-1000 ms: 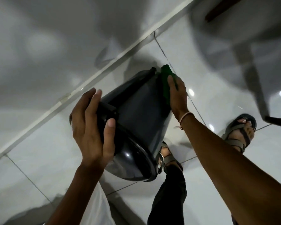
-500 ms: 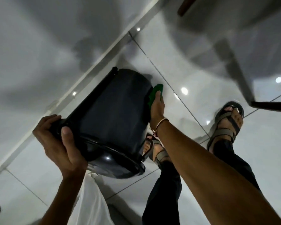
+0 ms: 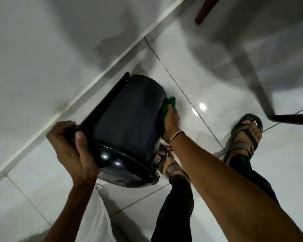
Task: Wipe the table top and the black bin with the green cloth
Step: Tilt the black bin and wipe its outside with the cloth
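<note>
Wiping the bin (image 3: 129,123) while it hangs tilted in mid-frame, clear of the floor (image 3: 208,81).

I have my left hand (image 3: 73,149) closed around the rim end at lower left, thumb over the edge, and my right hand (image 3: 171,123) pressing the cloth (image 3: 169,106) flat against the bin's right side near its base. The bin looks to me like thin stiff plastic, light enough for one hand, but its gloss suggests it could slip, so I judge the rim lip the safest hold. The cloth is soft and bunches under my fingers; I would keep it pinned with the palm. A table leg (image 3: 206,9) shows at upper right, the tabletop itself out of view, so I cannot tell whether it is wiped.
</note>
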Available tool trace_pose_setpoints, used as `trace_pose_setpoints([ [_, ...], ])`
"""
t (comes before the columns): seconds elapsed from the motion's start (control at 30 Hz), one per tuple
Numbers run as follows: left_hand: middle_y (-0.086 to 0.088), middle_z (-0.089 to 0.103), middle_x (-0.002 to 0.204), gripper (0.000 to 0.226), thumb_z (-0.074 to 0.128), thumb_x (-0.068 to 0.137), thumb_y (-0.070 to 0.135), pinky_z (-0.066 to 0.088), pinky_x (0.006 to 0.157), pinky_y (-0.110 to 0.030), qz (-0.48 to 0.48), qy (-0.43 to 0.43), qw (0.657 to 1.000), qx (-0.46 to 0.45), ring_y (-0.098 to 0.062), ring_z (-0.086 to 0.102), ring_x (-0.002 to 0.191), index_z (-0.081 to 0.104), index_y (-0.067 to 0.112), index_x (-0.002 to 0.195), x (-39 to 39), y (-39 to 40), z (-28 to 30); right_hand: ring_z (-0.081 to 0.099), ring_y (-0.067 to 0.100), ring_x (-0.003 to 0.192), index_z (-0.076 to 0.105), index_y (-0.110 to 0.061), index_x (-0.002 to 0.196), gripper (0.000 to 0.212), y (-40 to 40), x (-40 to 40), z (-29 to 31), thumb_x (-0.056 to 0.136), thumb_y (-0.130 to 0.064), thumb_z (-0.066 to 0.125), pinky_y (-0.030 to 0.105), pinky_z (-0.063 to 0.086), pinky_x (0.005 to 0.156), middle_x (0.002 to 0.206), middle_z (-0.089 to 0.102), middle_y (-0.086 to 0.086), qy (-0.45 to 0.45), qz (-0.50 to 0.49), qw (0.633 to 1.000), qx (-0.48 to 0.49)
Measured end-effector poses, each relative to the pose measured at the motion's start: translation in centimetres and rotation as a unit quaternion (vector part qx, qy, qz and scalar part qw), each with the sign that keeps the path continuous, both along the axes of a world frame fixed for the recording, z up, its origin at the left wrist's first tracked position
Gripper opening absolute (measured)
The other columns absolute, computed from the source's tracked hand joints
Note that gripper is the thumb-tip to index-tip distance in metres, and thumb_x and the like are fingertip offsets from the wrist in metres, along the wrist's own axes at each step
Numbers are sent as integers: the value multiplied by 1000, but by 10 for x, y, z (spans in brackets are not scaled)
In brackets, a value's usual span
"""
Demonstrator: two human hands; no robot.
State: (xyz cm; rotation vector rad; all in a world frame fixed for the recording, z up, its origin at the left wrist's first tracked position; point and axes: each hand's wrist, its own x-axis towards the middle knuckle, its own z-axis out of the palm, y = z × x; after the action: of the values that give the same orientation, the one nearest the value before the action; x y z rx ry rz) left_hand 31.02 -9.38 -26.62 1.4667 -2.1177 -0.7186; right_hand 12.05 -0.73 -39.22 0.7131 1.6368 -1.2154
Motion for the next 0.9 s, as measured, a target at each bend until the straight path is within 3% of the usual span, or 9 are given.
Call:
trace_pose_setpoints([
  [0.1, -25, 57, 124, 47, 44, 107, 37, 48, 103, -49, -46, 3, 998, 35, -39, 58, 122, 57, -6, 119, -6, 25, 12, 60, 35, 133, 51, -10, 153, 44, 24, -12, 7, 113, -28, 49, 46, 49, 117, 152, 58, 21, -27, -6, 1000, -5],
  [0.17, -19, 66, 124, 41, 39, 110, 47, 45, 114, -47, -92, 39, 993, 62, -33, 63, 127, 60, 13, 122, -7, 43, 23, 64, 34, 130, 60, -13, 144, 36, 39, -23, 31, 113, -27, 49, 44, 55, 112, 142, 66, 17, 64, 29, 997, -14],
  [0.23, -13, 71, 133, 30, 36, 112, 51, 37, 128, -51, -68, 37, 992, 104, -32, 61, 140, 55, 39, 131, -15, 60, 23, 71, 14, 110, 71, -27, 120, 23, 55, -38, 50, 113, -27, 49, 23, 62, 88, 114, 77, -5, 163, 62, 984, -28],
  [0.3, -4, 56, 161, 43, 35, 110, 54, 24, 135, -57, 21, -6, 989, 145, -29, 40, 161, 46, 41, 150, -22, 68, 22, 71, -4, 93, 71, -31, 112, 22, 57, -44, 81, 111, -32, 49, 10, 56, 76, 98, 76, -20, 222, 106, 966, -84],
  [0.4, 2, 26, 179, 67, 37, 102, 58, 2, 138, -57, 64, -82, 980, 167, -17, 10, 171, 40, 30, 162, -33, 75, 12, 67, 5, 126, 63, -24, 139, 38, 60, -35, 116, 106, -37, 50, 23, 56, 103, 134, 72, -5, 252, 267, 918, -147],
  [0.57, 3, 23, 180, 60, 34, 105, 51, 10, 137, -58, 75, -36, 985, 154, -14, 10, 171, 34, 34, 163, -27, 88, 7, 45, 24, 151, 62, -18, 144, 41, 68, -22, 130, 104, -26, 58, 52, 37, 126, 163, 46, 12, 341, 566, 707, -253],
  [0.7, 3, 30, 179, 62, 30, 111, 38, 25, 135, -53, 128, 42, 978, 160, -14, 25, 168, 26, 21, 171, -5, 107, -2, 40, 24, 155, 65, -22, 144, 44, 81, -22, 107, 103, -37, 56, 50, 29, 129, 170, 38, 13, 387, 674, 543, -318],
  [0.77, -3, 30, 179, 66, 32, 110, 37, 27, 135, -48, 147, 29, 975, 161, -17, 26, 168, 25, 14, 171, 0, 116, -5, 41, 28, 154, 64, -19, 145, 46, 83, -30, 84, 104, -37, 56, 44, 27, 130, 169, 39, 16, 392, 691, 548, -262],
  [0.9, -8, 21, 181, 69, 29, 108, 38, 12, 139, -47, 109, -15, 982, 153, -16, 11, 171, 23, 9, 170, -2, 134, -7, 47, 36, 151, 59, -9, 148, 42, 57, -63, 35, 110, -26, 55, 30, 32, 129, 164, 46, 17, 339, 538, 772, 9],
])
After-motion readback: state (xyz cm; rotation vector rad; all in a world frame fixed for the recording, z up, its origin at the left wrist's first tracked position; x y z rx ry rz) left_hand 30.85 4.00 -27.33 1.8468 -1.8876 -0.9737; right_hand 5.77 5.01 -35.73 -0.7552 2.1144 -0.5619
